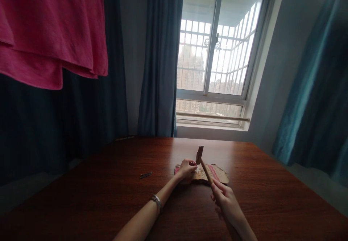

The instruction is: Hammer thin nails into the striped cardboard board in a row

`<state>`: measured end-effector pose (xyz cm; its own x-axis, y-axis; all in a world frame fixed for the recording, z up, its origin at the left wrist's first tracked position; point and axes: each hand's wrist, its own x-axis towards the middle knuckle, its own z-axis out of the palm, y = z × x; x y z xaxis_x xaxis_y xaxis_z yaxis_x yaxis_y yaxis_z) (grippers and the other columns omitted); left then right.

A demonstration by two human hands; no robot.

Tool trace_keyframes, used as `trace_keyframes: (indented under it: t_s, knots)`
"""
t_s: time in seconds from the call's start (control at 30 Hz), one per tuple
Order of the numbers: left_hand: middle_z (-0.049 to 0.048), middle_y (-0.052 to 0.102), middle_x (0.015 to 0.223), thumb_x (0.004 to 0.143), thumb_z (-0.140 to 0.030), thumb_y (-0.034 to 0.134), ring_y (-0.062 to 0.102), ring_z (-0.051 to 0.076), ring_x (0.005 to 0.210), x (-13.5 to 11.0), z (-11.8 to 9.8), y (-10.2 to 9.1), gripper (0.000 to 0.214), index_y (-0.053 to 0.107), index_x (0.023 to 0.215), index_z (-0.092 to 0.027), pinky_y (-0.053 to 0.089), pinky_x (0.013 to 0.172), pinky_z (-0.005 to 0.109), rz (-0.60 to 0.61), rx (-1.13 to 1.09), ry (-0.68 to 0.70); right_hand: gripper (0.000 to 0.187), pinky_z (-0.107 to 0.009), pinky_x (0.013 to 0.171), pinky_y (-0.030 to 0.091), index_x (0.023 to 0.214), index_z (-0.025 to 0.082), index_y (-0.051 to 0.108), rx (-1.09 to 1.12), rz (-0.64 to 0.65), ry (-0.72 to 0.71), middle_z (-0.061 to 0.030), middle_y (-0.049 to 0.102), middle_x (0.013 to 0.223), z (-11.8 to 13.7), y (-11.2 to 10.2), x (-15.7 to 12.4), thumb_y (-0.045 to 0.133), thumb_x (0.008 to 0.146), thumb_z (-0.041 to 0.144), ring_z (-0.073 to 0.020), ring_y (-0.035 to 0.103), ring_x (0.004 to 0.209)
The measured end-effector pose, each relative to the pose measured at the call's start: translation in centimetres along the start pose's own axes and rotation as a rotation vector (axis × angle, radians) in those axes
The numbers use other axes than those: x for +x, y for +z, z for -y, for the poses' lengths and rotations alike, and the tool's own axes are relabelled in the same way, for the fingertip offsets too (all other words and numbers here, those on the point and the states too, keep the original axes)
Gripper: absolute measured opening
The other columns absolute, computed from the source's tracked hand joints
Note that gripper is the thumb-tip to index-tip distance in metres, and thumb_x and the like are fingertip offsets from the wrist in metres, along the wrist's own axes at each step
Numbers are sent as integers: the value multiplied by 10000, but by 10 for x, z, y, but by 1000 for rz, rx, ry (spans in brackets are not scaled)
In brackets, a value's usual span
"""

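My right hand (pixel 225 199) is closed round the wooden handle of a small hammer (pixel 202 163), whose dark head is raised just above my left hand. My left hand (pixel 187 169) is curled, fingers pinched on something small I cannot make out, resting on a flat tan leather piece (pixel 217 174) with pink parts and rows of small holes. The leather piece lies on the dark wooden table (pixel 108 190). A bracelet sits on my left wrist.
A thin dark metal tool (pixel 146 175) lies on the table left of my left hand. Behind the table is a window (pixel 214 52) with blue curtains (pixel 160 59) on both sides. Pink cloth (pixel 51 30) hangs at the upper left.
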<state>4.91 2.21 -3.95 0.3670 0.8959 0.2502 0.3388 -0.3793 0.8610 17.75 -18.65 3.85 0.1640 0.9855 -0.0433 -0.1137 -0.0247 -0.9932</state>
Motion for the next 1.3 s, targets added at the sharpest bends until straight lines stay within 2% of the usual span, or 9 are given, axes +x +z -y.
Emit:
trace_keyframes:
  t_s: [0.43,0.6,0.73,0.87,0.93,1.03,1.07,1.13,1.3]
  knots:
    - [47,666,696,621,-293,596,583,183,695,-12,-25,-8,237,683,736,-105,410,590,235,-14,-8,-76,628,-141,223,273,1201,155,456,-68,45,-15,77,450,533,-3,2,1,538,724,555,-30,341,282]
    - [43,668,700,625,-297,589,587,178,698,-9,-19,-7,241,685,745,-110,415,597,232,-2,-6,-57,604,-137,249,268,1206,130,444,-1,58,-24,70,453,552,-3,-3,-3,561,738,493,-18,326,303]
    - [53,676,721,630,-289,581,594,166,688,-4,-8,-4,249,685,763,-106,424,607,229,3,-21,-11,631,-151,267,263,1242,128,409,1,-22,-41,60,476,584,-2,-14,-7,597,721,431,-31,350,327]
    - [52,683,737,638,-277,569,602,165,703,-2,-1,-2,242,689,773,-116,432,630,232,-2,1,0,642,-196,302,299,1259,104,410,-164,-158,-105,64,482,531,-10,-41,-3,583,711,391,-67,383,328]
    - [48,685,741,637,-270,564,605,166,714,-2,0,-2,240,690,774,-119,435,642,232,-5,13,2,633,-243,355,367,1257,112,432,-334,-246,-126,30,552,550,-16,-63,2,557,712,409,-120,471,371]
    - [44,687,746,635,-259,556,608,164,718,-1,1,-2,238,689,774,-118,436,641,227,-7,11,14,560,-307,613,479,1202,129,520,-661,-387,-108,-91,686,789,-25,-101,4,524,712,399,-244,636,705]
    - [42,686,743,635,-258,555,608,164,715,-1,1,-2,237,689,772,-119,435,638,226,-7,12,14,550,-322,711,472,1202,124,525,-769,-404,-85,-127,688,894,-28,-113,4,500,722,389,-273,629,840]
    - [39,685,733,636,-257,552,607,163,710,0,2,-2,232,689,766,-122,434,629,223,-5,13,14,552,-354,784,448,1246,127,486,-954,-402,-22,-155,676,982,-30,-135,1,433,754,372,-301,602,949]
    - [44,684,729,642,-264,550,606,162,702,-1,1,-2,236,689,767,-121,432,621,219,-4,7,30,565,-393,745,448,1308,138,399,-1228,-350,61,-161,695,915,-32,-174,-4,358,781,339,-314,631,882]
